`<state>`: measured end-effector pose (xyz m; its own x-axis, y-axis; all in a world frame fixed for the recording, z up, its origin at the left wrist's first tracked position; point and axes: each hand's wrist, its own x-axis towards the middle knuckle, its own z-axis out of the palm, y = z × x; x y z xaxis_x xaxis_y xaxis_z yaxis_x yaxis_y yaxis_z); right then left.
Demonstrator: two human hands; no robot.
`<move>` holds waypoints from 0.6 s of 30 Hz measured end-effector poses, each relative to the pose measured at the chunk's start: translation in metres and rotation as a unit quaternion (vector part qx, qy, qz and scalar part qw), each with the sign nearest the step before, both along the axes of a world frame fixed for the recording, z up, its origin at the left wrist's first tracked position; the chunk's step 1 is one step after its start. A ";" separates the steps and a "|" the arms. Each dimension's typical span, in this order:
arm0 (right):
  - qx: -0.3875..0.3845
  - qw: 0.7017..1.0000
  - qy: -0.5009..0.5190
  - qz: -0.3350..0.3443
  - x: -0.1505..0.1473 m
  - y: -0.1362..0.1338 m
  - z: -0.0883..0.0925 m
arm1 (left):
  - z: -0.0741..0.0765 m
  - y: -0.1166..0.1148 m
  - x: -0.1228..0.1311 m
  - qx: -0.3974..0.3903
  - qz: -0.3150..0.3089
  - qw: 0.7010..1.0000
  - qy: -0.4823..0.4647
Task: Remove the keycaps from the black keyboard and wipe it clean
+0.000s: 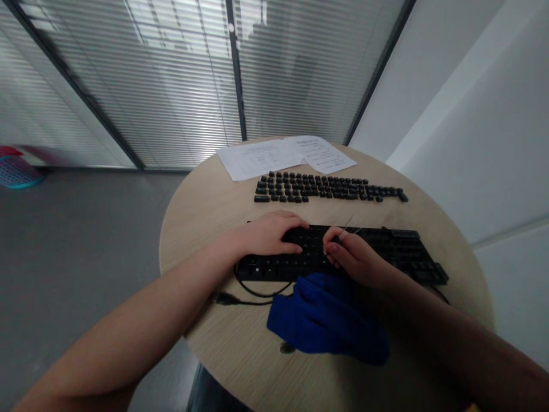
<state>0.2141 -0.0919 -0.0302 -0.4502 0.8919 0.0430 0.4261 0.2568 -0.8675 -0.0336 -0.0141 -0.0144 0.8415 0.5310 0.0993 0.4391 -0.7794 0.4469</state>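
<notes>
Head view: blue cloth (328, 320) and cable (256, 303) crowd the keyboard (313, 243), left hand (271, 233) open on it, right hand (352, 256) gripping thin wires (347, 224).

Both hands (270, 234) are bare, and the uncovered forearms (167, 306) taper towards slim wrists (235, 243).

Round pale-wood table (201, 212); backlit blinds (171, 86), dark frames (237, 74); white wall (493, 114) at right; grey floor (86, 257).
</notes>
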 end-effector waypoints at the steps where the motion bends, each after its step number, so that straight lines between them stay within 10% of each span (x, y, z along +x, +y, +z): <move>1: 0.001 1.000 -0.004 0.003 0.000 0.000 0.001 | 0.000 0.000 0.000 -0.001 0.000 1.000 0.000; 18: 0.145 0.980 -0.098 0.090 -0.006 0.000 0.010 | -0.001 -0.001 -0.001 0.007 0.012 1.000 -0.005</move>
<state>0.2082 -0.0917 -0.0200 -0.6244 0.7603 0.1789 0.5027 0.5665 -0.6529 -0.0344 -0.0149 -0.0153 0.8275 0.5494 0.1161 0.4530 -0.7752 0.4403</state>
